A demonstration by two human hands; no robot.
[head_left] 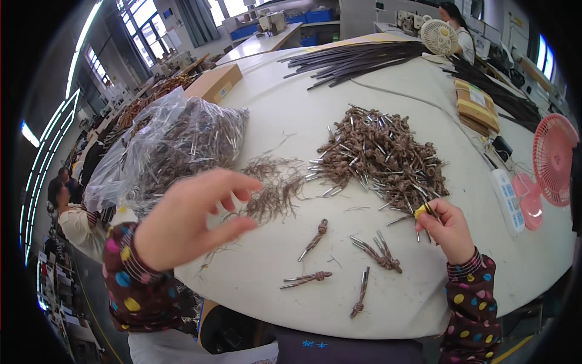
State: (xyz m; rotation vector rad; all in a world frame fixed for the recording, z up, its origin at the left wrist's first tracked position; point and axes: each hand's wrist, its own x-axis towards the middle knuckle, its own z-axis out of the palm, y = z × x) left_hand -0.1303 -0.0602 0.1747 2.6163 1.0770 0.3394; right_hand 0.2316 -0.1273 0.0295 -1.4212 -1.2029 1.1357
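My left hand (191, 215) is raised over the table's left part, fingers apart and holding nothing, slightly blurred. Below its fingertips lies a tangle of loose brown thread ends (270, 191). My right hand (451, 227) grips what look like small dark thread snips with a yellow part (420, 211), at the near right edge of a heap of knotted brown cords (382, 148) with silver metal tips. The fingers partly hide the tool. Between my hands lie several separate cords, among them a single knotted cord (313, 239), a small bunch (381, 252) and another cord (361, 294) nearest me.
A clear plastic bag (176, 130) full of similar cords stands on the left, beside a cardboard box (215, 84). Dark strips (357, 59) lie at the back. On the right are a wrapped brown packet (476, 106), a power strip (506, 197) and a pink fan (553, 158). People sit farther off.
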